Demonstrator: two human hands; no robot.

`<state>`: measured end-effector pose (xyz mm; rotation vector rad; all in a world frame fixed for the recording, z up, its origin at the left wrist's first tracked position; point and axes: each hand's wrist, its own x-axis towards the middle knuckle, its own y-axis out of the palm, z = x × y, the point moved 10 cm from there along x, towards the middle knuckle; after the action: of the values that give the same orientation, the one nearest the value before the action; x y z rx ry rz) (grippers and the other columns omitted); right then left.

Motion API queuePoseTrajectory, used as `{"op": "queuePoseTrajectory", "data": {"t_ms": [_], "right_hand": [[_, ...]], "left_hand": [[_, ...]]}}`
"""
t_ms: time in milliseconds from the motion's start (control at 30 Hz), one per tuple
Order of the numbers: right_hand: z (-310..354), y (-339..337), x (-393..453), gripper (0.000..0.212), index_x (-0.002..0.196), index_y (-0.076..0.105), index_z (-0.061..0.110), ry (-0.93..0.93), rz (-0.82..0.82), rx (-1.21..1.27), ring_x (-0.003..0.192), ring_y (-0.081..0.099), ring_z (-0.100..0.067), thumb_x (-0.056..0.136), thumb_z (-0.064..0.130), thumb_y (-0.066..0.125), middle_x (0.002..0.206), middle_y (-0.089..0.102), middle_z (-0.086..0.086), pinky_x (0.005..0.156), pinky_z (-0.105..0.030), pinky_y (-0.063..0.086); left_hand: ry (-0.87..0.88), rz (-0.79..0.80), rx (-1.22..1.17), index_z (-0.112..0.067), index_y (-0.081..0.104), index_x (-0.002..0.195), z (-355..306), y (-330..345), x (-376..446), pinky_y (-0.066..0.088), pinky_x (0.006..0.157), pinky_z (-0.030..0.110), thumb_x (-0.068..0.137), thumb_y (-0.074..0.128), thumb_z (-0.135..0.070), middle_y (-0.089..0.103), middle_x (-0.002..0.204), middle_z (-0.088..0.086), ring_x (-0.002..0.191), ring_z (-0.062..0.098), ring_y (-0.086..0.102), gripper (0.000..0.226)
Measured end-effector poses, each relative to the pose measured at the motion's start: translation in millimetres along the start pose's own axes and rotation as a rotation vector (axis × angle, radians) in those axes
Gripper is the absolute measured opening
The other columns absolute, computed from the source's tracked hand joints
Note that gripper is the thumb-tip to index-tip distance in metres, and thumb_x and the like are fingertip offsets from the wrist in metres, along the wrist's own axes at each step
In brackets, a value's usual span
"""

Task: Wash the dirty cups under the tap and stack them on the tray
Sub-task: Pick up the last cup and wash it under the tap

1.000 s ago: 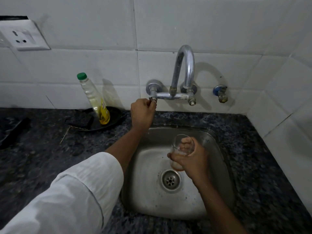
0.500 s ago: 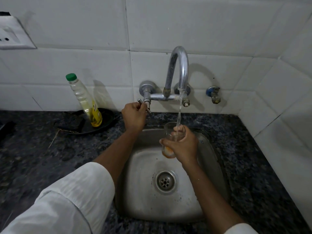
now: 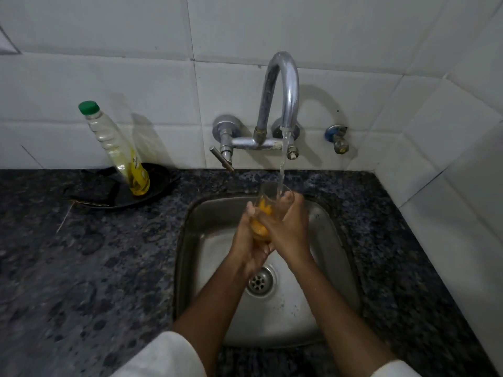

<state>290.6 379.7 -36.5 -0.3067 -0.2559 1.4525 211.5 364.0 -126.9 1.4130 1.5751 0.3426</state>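
Note:
A clear glass cup (image 3: 268,204) with orange residue inside is held upright over the steel sink (image 3: 337,240), directly under the running water from the curved chrome tap (image 3: 283,85). My left hand (image 3: 249,238) wraps the cup's lower part from the left. My right hand (image 3: 290,227) grips it from the right, fingers over the rim. The stream falls into the cup's mouth. The tap lever (image 3: 221,159) points forward and left. No tray of washed cups is in view.
A bottle of yellow liquid with a green cap (image 3: 117,151) leans in a black dish (image 3: 160,183) on the dark speckled counter (image 3: 81,268) left of the sink. A small valve (image 3: 337,138) sits on the tiled wall. The drain (image 3: 260,281) lies below my hands.
My left hand let go of the tap lever and came down onto the cup. Water now runs steadily into the cup, which stays under the spout.

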Motion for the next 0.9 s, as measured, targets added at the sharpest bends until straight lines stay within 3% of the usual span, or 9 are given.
{"op": "queuePoseTrajectory", "data": {"t_ms": [133,200,300,400,500,567,700,833,900], "right_hand": [[50.4,-27.3,-25.0,0.054,0.125,0.049,0.012,-0.605,-0.171,-0.591,0.112,0.048,-0.022,0.083,0.043,0.06,0.123,0.053,-0.009,0.089,-0.035,0.042],[52.2,-13.4,-24.6,0.037,0.112,0.06,0.012,-0.717,0.074,-0.669,0.102,0.056,-0.022,0.085,0.038,0.059,0.111,0.061,-0.006,0.083,-0.034,0.045],[31.2,17.6,-20.8,0.024,0.095,0.069,0.018,-0.609,0.535,-0.659,0.087,0.063,-0.018,0.09,0.036,0.055,0.095,0.07,-0.001,0.075,-0.038,0.051],[31.2,23.6,-7.4,0.016,0.092,0.072,0.014,-0.406,0.445,-0.337,0.078,0.066,-0.018,0.093,0.02,0.058,0.088,0.072,-0.005,0.065,-0.035,0.054],[-3.8,38.4,-4.3,0.017,0.101,0.071,0.012,0.157,0.344,0.299,0.084,0.07,-0.016,0.094,0.013,0.056,0.1,0.073,-0.012,0.058,-0.028,0.056],[-2.5,46.9,-13.1,0.016,0.101,0.069,0.015,0.057,0.426,0.199,0.085,0.068,-0.012,0.094,0.012,0.055,0.1,0.072,-0.006,0.063,-0.029,0.057],[8.3,42.7,-24.4,0.016,0.1,0.062,0.022,-0.686,0.43,-0.667,0.081,0.065,-0.022,0.09,0.02,0.049,0.093,0.069,-0.003,0.064,-0.04,0.054],[-21.6,32.0,-4.8,0.016,0.096,0.073,0.016,-0.063,0.207,0.204,0.087,0.07,-0.016,0.091,0.017,0.059,0.093,0.074,-0.001,0.076,-0.036,0.057],[-7.4,35.4,-15.1,0.02,0.106,0.067,0.02,-0.291,0.28,-0.054,0.087,0.066,-0.013,0.092,0.022,0.053,0.101,0.07,0.001,0.072,-0.03,0.053]], "left_hand": [[-0.01,-0.138,0.192,-0.005,0.06,0.128,-20.0,-14.9,10.7,0.059,0.074,0.037,0.09,0.059,-0.051,0.07,0.111,0.018,0.093,0.025,0.067,0.059],[-0.034,-0.125,0.289,-0.001,0.06,0.122,-30.1,-13.2,10.6,0.057,0.058,0.029,0.089,0.062,-0.047,0.069,0.096,0.016,0.075,0.021,0.064,0.056],[-0.128,-0.076,0.385,-0.002,0.062,0.101,-34.9,-5.8,7.0,0.044,0.035,0.02,0.092,0.058,-0.042,0.061,0.068,0.009,0.043,0.014,0.051,0.041],[-0.055,-0.052,0.254,-0.005,0.065,0.094,-39.9,-2.7,4.8,0.052,0.056,0.027,0.088,0.061,-0.039,0.064,0.081,0.011,0.06,0.017,0.06,0.035],[0.113,-0.046,0.022,-0.008,0.073,0.073,-34.9,-4.4,2.4,0.055,0.054,0.024,0.093,0.056,-0.028,0.067,0.074,0.009,0.062,0.018,0.066,0.033],[0.091,-0.091,0.01,-0.006,0.071,0.065,-29.6,-8.7,6.3,0.055,0.049,0.022,0.094,0.055,-0.033,0.065,0.061,0.008,0.052,0.017,0.064,0.043],[-0.075,-0.101,0.11,-0.003,0.068,0.088,-20.1,-10.1,14.2,0.055,0.063,0.029,0.088,0.063,-0.044,0.066,0.073,0.013,0.06,0.022,0.064,0.042],[0.028,-0.035,-0.021,-0.009,0.073,0.074,-13.9,-4.1,12.6,0.051,0.067,0.029,0.094,0.055,-0.039,0.065,0.077,0.012,0.069,0.022,0.062,0.04],[-0.007,-0.007,-0.034,-0.006,0.067,0.083,-13.6,3.2,10.9,0.054,0.069,0.031,0.091,0.06,-0.035,0.064,0.082,0.013,0.07,0.023,0.064,0.031]]}}
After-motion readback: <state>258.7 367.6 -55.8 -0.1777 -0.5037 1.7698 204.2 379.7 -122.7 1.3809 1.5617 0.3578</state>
